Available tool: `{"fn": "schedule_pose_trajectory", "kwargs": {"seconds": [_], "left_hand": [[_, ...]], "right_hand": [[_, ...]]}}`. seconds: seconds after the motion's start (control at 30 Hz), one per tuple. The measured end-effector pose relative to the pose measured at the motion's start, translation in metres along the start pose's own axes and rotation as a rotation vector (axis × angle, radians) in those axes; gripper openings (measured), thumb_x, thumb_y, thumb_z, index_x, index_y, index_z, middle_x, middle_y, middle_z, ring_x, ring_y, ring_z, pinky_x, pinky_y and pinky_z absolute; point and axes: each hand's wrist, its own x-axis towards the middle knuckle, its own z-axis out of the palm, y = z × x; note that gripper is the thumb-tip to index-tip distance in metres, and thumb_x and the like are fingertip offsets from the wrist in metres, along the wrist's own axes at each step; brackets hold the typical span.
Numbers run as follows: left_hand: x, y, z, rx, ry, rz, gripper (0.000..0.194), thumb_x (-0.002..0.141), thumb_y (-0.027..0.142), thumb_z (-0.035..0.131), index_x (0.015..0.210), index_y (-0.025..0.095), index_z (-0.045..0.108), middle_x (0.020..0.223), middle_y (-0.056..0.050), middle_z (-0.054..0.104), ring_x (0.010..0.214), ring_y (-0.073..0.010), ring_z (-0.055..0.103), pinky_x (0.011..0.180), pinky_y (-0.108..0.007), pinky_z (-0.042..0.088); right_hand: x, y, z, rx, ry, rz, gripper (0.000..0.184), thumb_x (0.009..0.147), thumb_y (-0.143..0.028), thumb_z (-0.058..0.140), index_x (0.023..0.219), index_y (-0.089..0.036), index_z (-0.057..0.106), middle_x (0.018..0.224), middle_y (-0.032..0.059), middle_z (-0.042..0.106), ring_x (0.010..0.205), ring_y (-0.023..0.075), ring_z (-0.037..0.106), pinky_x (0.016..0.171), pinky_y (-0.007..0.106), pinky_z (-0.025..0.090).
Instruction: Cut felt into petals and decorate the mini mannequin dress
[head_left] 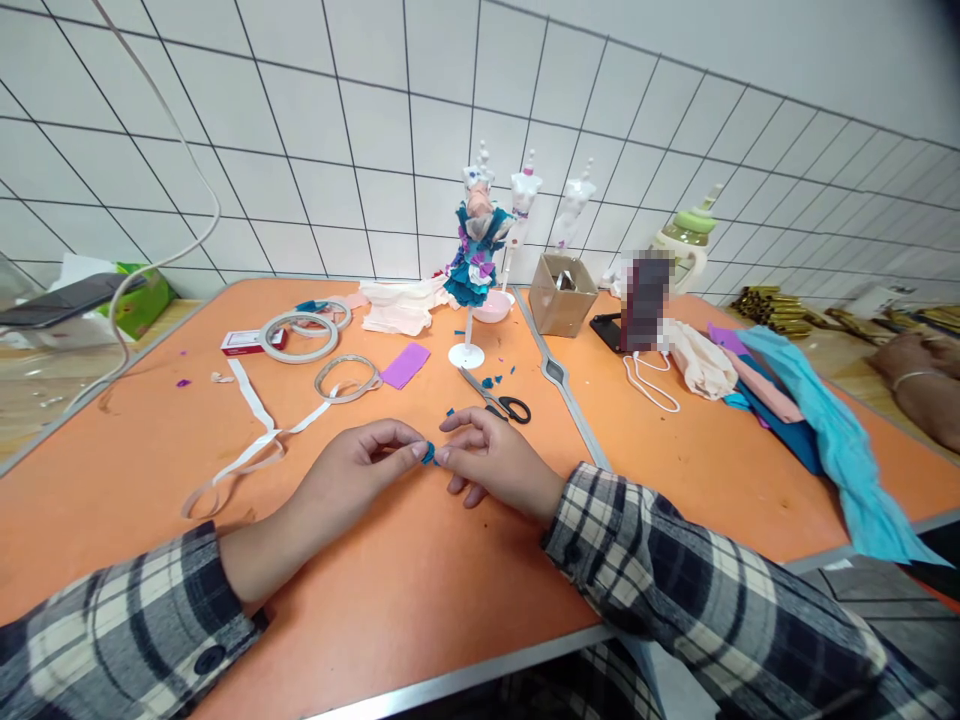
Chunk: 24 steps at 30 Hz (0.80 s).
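Note:
A small scrap of teal crepe paper (pixel 428 453) is pinched between thumb and fingers of my left hand (pixel 367 462), just above the orange table. From the other side, my right hand (pixel 501 462) pinches at the same scrap with thumb and index finger, its other fingers loosely spread. Black-handled scissors (pixel 504 402) lie just beyond my right hand, with teal bits (pixel 489 382) near the blades. Farther back, a small white dress form (pixel 469 353) on a round base stands upright, wearing a ruffled teal, purple and pink paper dress (pixel 472 268).
Tape rolls (pixel 300 338) and a loose white strip (pixel 259 410) lie left, near a purple paper piece (pixel 406 366). Behind are a cardboard box (pixel 562 295) and bare dress forms (pixel 576 208). Coloured crepe paper (pixel 840 450) hangs over the right edge; another person's arm (pixel 922 375) rests beyond.

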Motion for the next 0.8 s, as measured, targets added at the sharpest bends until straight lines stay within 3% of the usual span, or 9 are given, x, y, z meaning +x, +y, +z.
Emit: {"fn": "schedule_pose_trajectory", "kwargs": {"seconds": [0.17,0.27,0.33,0.43,0.53,0.6,0.7,0.8], "left_hand": [[-0.004,0.006,0.002,-0.032,0.038,-0.03,0.03,0.076,0.048,0.066,0.081,0.019,0.071,0.082,-0.005,0.073,0.081,-0.0226,0.066,0.077,-0.032,0.052],[0.003,0.007,0.002,-0.064,0.146,0.001,0.044,0.081,0.048,0.063,0.115,0.02,0.066,0.1,-0.007,0.073,0.094,-0.024,0.066,0.083,-0.034,0.052],[0.021,0.004,0.002,-0.036,0.225,0.071,0.05,0.084,0.047,0.059,0.125,0.019,0.061,0.099,-0.006,0.07,0.093,-0.0226,0.065,0.084,-0.035,0.052],[0.071,-0.001,0.004,0.035,0.341,0.168,0.048,0.085,0.045,0.057,0.124,0.017,0.06,0.108,-0.01,0.067,0.102,-0.025,0.063,0.094,-0.04,0.047],[0.127,-0.001,0.015,0.02,0.346,0.218,0.061,0.084,0.043,0.058,0.137,0.016,0.046,0.128,-0.015,0.06,0.115,-0.0277,0.058,0.098,-0.043,0.044],[0.154,0.0,0.024,-0.003,0.303,0.254,0.059,0.086,0.042,0.055,0.137,0.014,0.046,0.129,-0.015,0.06,0.12,-0.028,0.056,0.099,-0.042,0.044],[0.17,0.001,0.033,-0.021,0.216,0.29,0.048,0.089,0.044,0.051,0.127,0.015,0.054,0.123,-0.013,0.066,0.113,-0.0272,0.061,0.094,-0.039,0.047],[0.171,-0.003,0.032,-0.018,0.172,0.279,0.038,0.091,0.045,0.047,0.113,0.018,0.063,0.11,-0.01,0.072,0.102,-0.0275,0.066,0.086,-0.037,0.05]], "right_hand": [[0.003,0.003,-0.001,0.055,0.03,0.002,0.027,0.073,-0.037,0.072,0.084,-0.017,0.057,0.071,-0.0021,0.058,0.057,0.0098,0.059,0.04,0.016,0.047],[0.006,-0.006,-0.01,0.035,0.114,-0.119,0.028,0.072,-0.041,0.071,0.082,-0.018,0.059,0.068,-0.0027,0.056,0.057,0.0108,0.056,0.04,0.018,0.046],[0.01,-0.021,-0.021,-0.04,0.174,-0.256,0.025,0.074,-0.04,0.07,0.081,-0.018,0.061,0.067,-0.0024,0.056,0.054,0.0098,0.051,0.042,0.02,0.044],[0.022,-0.052,-0.036,-0.159,0.297,-0.454,0.02,0.076,-0.036,0.069,0.081,-0.017,0.065,0.07,-0.001,0.059,0.056,0.0091,0.048,0.051,0.021,0.042],[0.037,-0.081,-0.044,-0.182,0.371,-0.55,0.018,0.078,-0.034,0.066,0.083,-0.017,0.067,0.074,0.0005,0.062,0.062,0.0111,0.05,0.058,0.023,0.042],[0.046,-0.093,-0.045,-0.213,0.41,-0.566,0.016,0.079,-0.032,0.065,0.083,-0.017,0.068,0.073,0.0006,0.062,0.063,0.012,0.051,0.06,0.024,0.042],[0.055,-0.101,-0.049,-0.268,0.454,-0.537,0.015,0.078,-0.031,0.064,0.083,-0.017,0.07,0.072,0.0004,0.062,0.062,0.0121,0.05,0.059,0.024,0.04],[0.061,-0.106,-0.056,-0.313,0.473,-0.508,0.018,0.079,-0.033,0.065,0.086,-0.018,0.071,0.069,-0.0001,0.061,0.058,0.0118,0.048,0.056,0.025,0.038]]}}
